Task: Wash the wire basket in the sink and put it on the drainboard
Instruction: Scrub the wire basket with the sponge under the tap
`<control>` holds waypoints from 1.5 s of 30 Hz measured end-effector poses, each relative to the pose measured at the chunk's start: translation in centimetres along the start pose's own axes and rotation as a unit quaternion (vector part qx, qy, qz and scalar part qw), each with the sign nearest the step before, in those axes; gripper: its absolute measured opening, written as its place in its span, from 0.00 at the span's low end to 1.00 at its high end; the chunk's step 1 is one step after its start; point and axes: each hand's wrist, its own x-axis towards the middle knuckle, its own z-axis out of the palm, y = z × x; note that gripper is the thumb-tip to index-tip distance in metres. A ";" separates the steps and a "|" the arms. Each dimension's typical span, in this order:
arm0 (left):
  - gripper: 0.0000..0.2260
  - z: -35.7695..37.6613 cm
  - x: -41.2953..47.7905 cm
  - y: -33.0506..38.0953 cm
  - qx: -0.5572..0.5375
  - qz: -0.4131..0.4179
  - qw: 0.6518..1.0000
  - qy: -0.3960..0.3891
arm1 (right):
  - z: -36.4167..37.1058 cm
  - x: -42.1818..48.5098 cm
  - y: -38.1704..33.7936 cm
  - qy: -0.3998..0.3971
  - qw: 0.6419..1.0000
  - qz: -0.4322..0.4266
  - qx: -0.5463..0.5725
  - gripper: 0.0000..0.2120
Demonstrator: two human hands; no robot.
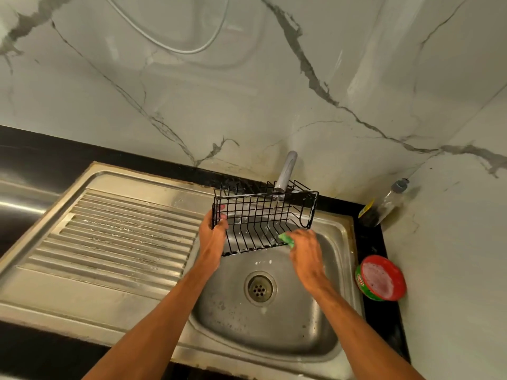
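Dim warm light, glare on drainboard [131,231], wide-angle bending at edges

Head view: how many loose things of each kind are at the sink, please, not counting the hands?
Black wire basket: 1
Green scrub pad: 1
Red round tub: 1
Clear bottle: 1
Total: 4

A black counter [369,242] has a steel sink [274,338] set into it, with the ridged drainboard [123,237] left of the basin. On its right strip stand a bottle [384,204] in the back corner and a red-topped green tub [381,278] nearer
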 end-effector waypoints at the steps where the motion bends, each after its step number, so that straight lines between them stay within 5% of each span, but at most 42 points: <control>1: 0.20 0.0 -0.1 -0.1 0.001 -0.004 1.000 0.004 | -0.1 0.3 0.1 0.011 1.000 0.012 -0.007 0.21; 6: 0.18 0.5 -0.6 -0.3 0.003 0.000 1.000 -0.008 | 0.5 -0.4 -3.1 -0.076 0.984 -0.163 -0.006 0.18; 10: 0.17 0.8 -1.3 0.1 -0.019 -0.023 0.999 -0.041 | -0.1 3.7 -0.9 -0.031 0.999 -0.024 0.030 0.14; 17: 0.14 0.2 -2.0 0.4 -0.012 -0.014 0.998 -0.057 | -1.6 4.1 0.1 -0.225 0.973 -0.054 0.005 0.08; 22: 0.14 2.1 -2.5 0.9 -0.020 -0.037 0.998 -0.055 | -0.5 4.0 -3.2 -0.124 0.990 -0.052 0.046 0.10; 25: 0.12 2.5 -2.4 1.3 -0.019 -0.038 0.997 -0.064 | 0.3 3.0 -3.8 -0.183 0.976 -0.109 0.035 0.11; 27: 0.10 2.3 -2.5 1.0 -0.017 -0.033 0.997 -0.074 | -0.7 4.2 -3.8 -0.241 0.966 -0.064 0.062 0.09; 32: 0.06 3.7 -3.3 1.2 -0.051 -0.038 0.994 -0.092 | -0.4 4.5 -6.8 -0.191 0.971 -0.034 0.142 0.09; 38: 0.13 3.6 -2.9 1.3 -0.082 -0.035 0.992 -0.092 | -1.1 4.6 -7.0 -0.319 0.938 -0.064 0.117 0.13; 41: 0.17 3.8 -3.1 1.5 -0.071 -0.028 0.993 -0.095 | -0.9 5.0 -7.4 -0.230 0.964 -0.052 0.123 0.13; 45: 0.22 3.2 -2.8 1.1 -0.062 -0.025 0.994 -0.091 | -0.2 2.5 -7.5 -0.273 0.949 -0.123 0.098 0.13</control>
